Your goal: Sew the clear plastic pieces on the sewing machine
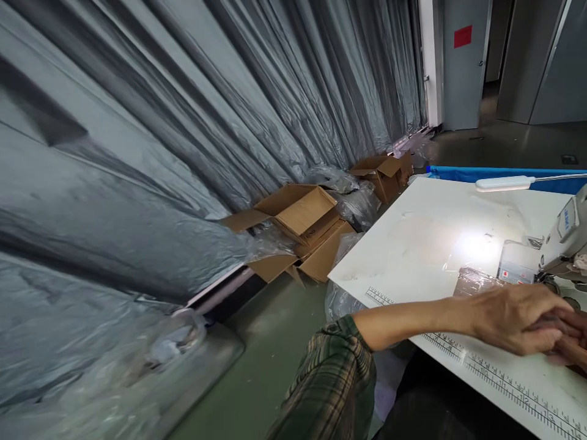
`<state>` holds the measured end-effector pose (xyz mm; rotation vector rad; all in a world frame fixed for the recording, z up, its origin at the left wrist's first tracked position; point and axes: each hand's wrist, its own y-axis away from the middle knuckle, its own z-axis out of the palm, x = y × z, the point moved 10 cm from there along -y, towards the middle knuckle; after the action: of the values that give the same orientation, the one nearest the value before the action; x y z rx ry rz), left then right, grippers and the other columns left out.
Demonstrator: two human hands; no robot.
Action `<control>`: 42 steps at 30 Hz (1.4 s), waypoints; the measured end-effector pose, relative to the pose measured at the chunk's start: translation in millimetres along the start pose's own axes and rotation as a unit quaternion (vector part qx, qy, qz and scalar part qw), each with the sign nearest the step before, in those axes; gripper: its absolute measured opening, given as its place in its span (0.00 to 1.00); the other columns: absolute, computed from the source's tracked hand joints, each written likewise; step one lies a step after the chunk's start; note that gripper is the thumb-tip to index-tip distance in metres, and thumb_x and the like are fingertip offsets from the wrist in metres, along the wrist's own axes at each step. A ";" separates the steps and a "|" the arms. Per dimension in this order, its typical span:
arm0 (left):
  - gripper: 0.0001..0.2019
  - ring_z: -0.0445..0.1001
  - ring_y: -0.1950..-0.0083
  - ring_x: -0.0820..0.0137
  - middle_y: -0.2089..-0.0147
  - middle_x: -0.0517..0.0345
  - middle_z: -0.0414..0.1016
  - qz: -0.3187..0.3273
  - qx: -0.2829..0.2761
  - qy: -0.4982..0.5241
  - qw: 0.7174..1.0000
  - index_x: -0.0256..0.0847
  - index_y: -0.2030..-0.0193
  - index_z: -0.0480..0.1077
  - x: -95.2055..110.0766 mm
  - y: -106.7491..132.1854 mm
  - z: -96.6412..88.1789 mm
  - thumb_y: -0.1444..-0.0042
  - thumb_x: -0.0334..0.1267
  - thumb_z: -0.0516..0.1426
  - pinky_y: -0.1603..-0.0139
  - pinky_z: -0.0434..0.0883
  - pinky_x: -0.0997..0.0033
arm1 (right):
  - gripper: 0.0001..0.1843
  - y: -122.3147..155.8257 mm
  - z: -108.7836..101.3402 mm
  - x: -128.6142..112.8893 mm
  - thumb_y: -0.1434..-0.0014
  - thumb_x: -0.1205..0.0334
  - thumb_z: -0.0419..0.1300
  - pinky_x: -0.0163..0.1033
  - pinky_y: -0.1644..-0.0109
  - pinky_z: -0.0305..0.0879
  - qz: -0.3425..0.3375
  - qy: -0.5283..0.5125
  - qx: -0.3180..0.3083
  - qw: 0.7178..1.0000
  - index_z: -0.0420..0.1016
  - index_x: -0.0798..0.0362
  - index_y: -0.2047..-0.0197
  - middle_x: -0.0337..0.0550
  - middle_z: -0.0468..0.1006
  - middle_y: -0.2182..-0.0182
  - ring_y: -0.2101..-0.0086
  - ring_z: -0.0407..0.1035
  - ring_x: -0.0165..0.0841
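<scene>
My left hand (516, 318) reaches across the front of a white sewing table (413, 244), fingers stretched out flat and close together. It rests over my right hand (571, 348), which shows only partly at the frame's right edge; its fingers are mostly covered. Both hands sit just in front of a sewing machine (566, 238). A shiny brownish piece (477, 281) lies on the table just behind my left hand. A printed ruler strip (499, 376) runs along the table's front edge. I cannot tell whether either hand holds anything.
A slim white lamp (504, 182) hangs over the table. Open cardboard boxes (298, 214) and clear plastic bags (358, 205) lie on the green floor along a plastic-sheeted wall (183, 122). A grey door (463, 61) with a red patch stands at the back.
</scene>
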<state>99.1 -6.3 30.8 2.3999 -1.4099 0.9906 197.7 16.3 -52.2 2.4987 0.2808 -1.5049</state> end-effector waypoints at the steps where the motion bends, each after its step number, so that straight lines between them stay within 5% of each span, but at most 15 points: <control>1: 0.24 0.72 0.36 0.60 0.38 0.42 0.74 -0.003 -0.001 -0.007 1.000 0.32 0.36 0.64 -5.8 -4.9 -3.4 0.38 0.36 0.58 0.34 0.71 0.60 | 0.30 2.5 8.4 -5.3 0.53 0.29 0.63 0.48 0.68 0.81 0.031 -0.054 -0.035 0.997 0.85 0.44 0.61 0.52 0.85 0.65 0.68 0.81 0.49; 6: 0.26 0.78 0.46 0.61 0.45 0.49 0.78 0.011 -0.084 0.029 0.996 0.38 0.38 0.66 -26.0 -11.0 3.8 0.44 0.36 0.62 0.43 0.74 0.60 | 0.35 20.9 13.4 -48.8 0.55 0.28 0.66 0.50 0.63 0.81 0.062 -0.095 -0.098 0.989 0.84 0.49 0.56 0.53 0.85 0.63 0.65 0.81 0.47; 10: 0.18 0.77 0.65 0.71 0.65 0.57 0.80 -0.010 -0.071 0.121 0.990 0.39 0.43 0.72 -38.5 6.9 -6.1 0.40 0.36 0.60 0.60 0.75 0.69 | 0.41 39.7 -9.7 -39.2 0.54 0.28 0.66 0.47 0.64 0.81 0.103 -0.089 -0.086 0.987 0.81 0.50 0.47 0.52 0.84 0.68 0.65 0.81 0.47; 13: 0.11 0.78 0.61 0.72 0.61 0.55 0.82 -0.032 -0.024 0.155 0.987 0.40 0.50 0.77 -48.3 17.5 -16.5 0.39 0.36 0.60 0.59 0.75 0.72 | 0.40 47.7 -32.3 -10.2 0.50 0.30 0.65 0.45 0.64 0.80 0.122 -0.102 -0.041 0.986 0.79 0.50 0.44 0.52 0.84 0.67 0.65 0.81 0.46; 16: 0.09 0.79 0.58 0.72 0.56 0.55 0.82 -0.065 0.054 0.123 0.989 0.42 0.53 0.78 -58.4 20.9 -25.1 0.38 0.34 0.59 0.57 0.75 0.71 | 0.33 46.9 -31.0 7.0 0.42 0.35 0.61 0.42 0.65 0.78 0.109 -0.062 -0.080 0.989 0.77 0.49 0.42 0.47 0.83 0.68 0.67 0.79 0.40; 20: 0.09 0.78 0.60 0.73 0.58 0.57 0.82 -0.062 0.099 0.063 0.991 0.44 0.53 0.78 -56.6 20.2 -25.4 0.38 0.32 0.58 0.56 0.75 0.70 | 0.31 32.2 -16.9 -3.9 0.44 0.39 0.64 0.39 0.68 0.74 0.082 -0.008 -0.118 0.990 0.77 0.51 0.44 0.44 0.82 0.68 0.69 0.76 0.36; 26: 0.06 0.75 0.65 0.73 0.62 0.56 0.81 -0.099 0.158 0.114 0.976 0.40 0.58 0.78 -65.4 26.1 -35.6 0.39 0.35 0.60 0.63 0.73 0.71 | 0.34 11.3 -14.0 -24.8 0.58 0.32 0.70 0.38 0.70 0.74 0.130 -0.101 -0.011 0.986 0.79 0.53 0.61 0.42 0.80 0.74 0.75 0.74 0.32; 29: 0.07 0.75 0.65 0.73 0.65 0.56 0.80 -0.162 0.210 0.204 0.942 0.38 0.63 0.77 -82.4 33.9 -42.4 0.42 0.40 0.63 0.62 0.74 0.69 | 0.37 12.4 -17.8 -24.4 0.68 0.29 0.73 0.35 0.74 0.70 0.164 -0.158 0.048 0.973 0.77 0.55 0.70 0.42 0.78 0.76 0.78 0.72 0.30; 33: 0.12 0.77 0.64 0.73 0.65 0.57 0.80 -0.210 0.227 0.377 0.873 0.38 0.66 0.74 -96.6 38.0 -34.1 0.46 0.44 0.67 0.58 0.76 0.67 | 0.37 15.8 -21.4 -24.6 0.70 0.27 0.73 0.33 0.76 0.69 0.181 -0.196 0.086 0.960 0.74 0.54 0.73 0.40 0.76 0.78 0.79 0.71 0.29; 37: 0.18 0.81 0.55 0.68 0.51 0.50 0.81 -0.217 0.228 0.535 0.784 0.37 0.67 0.70 -96.2 36.8 -22.7 0.50 0.47 0.71 0.46 0.76 0.62 | 0.38 16.3 -16.9 -19.6 0.70 0.26 0.72 0.36 0.76 0.71 0.194 -0.236 0.091 0.948 0.76 0.53 0.72 0.42 0.78 0.76 0.77 0.73 0.32; 42: 0.25 0.81 0.48 0.60 0.47 0.49 0.80 -0.199 0.230 0.627 0.717 0.37 0.70 0.65 -90.2 34.2 -21.4 0.57 0.49 0.74 0.40 0.75 0.56 | 0.34 17.1 -11.4 -17.1 0.70 0.31 0.75 0.39 0.73 0.74 0.203 -0.294 0.097 0.929 0.77 0.52 0.71 0.42 0.78 0.76 0.78 0.73 0.34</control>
<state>31.7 49.3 -15.4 1.3278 -0.1225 2.2852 204.1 2.2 -30.5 1.9187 -0.4724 -2.0465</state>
